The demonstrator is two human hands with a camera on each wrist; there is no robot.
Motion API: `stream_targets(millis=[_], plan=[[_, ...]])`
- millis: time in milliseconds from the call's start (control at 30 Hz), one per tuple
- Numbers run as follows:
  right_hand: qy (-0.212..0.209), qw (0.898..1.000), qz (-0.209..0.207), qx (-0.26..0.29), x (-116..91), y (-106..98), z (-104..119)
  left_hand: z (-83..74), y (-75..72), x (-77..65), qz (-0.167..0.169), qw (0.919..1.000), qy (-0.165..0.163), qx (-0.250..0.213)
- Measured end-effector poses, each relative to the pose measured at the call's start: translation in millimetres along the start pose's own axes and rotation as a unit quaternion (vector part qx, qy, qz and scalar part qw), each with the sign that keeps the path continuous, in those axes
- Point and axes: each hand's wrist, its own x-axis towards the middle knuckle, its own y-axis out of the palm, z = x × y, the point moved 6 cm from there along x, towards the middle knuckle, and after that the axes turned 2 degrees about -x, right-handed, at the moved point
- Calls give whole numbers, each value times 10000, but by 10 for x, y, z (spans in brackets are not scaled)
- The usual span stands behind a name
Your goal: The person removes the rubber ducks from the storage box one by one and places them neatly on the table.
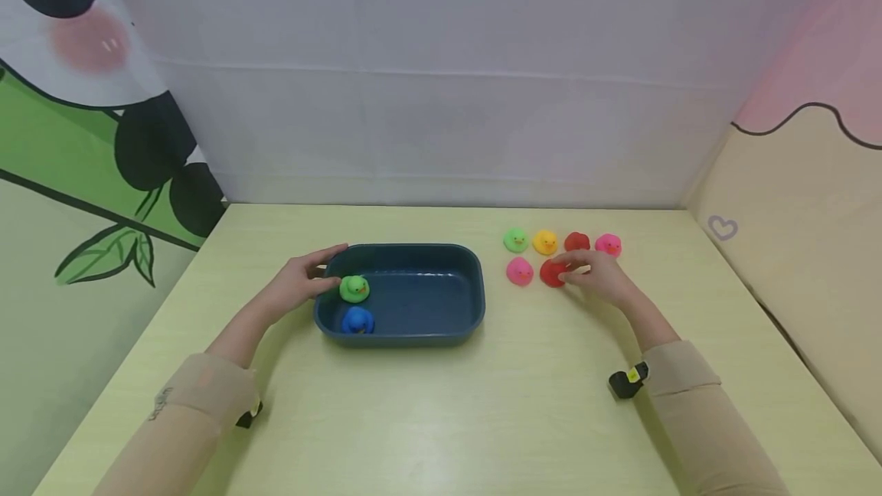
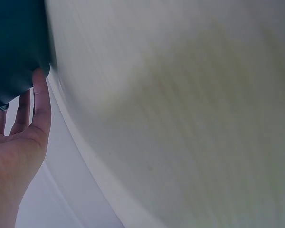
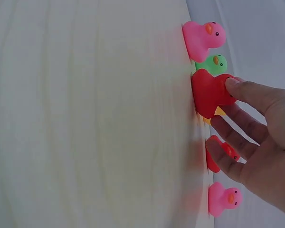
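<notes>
At the left end of a dark blue plastic basin (image 1: 427,341), my left hand (image 1: 298,283) grips the wall, thumb over the rim and fingers along the outside. In the left wrist view the fingers (image 2: 42,102) touch the basin's outer corner (image 2: 19,52). A green rubber duck (image 1: 354,289) and a blue rubber duck (image 1: 357,321) sit inside at the left. My right hand (image 1: 596,274) pinches a red rubber duck (image 3: 206,94) by its head between thumb and fingers. In the right wrist view this duck is upright at the tabletop; whether it touches cannot be told.
Around the right hand stand other rubber ducks: green (image 1: 515,240), yellow (image 1: 545,243), red (image 1: 577,241), pink (image 1: 609,244) at the back, and another pink one (image 1: 520,271) in front. A white cloth wall (image 1: 441,128) rises behind the pale wooden table (image 1: 441,419).
</notes>
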Motion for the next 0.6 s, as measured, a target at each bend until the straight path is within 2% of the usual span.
stream_targets(millis=[200, 600], plan=[[109, 9999, 57, -14, 1, -12, -9, -27, 3, -17, 10, 10000, 46, -27], [-207, 9997, -75, 51, -50, -126, 129, -25, 10, -5, -3, 10000, 78, -5]])
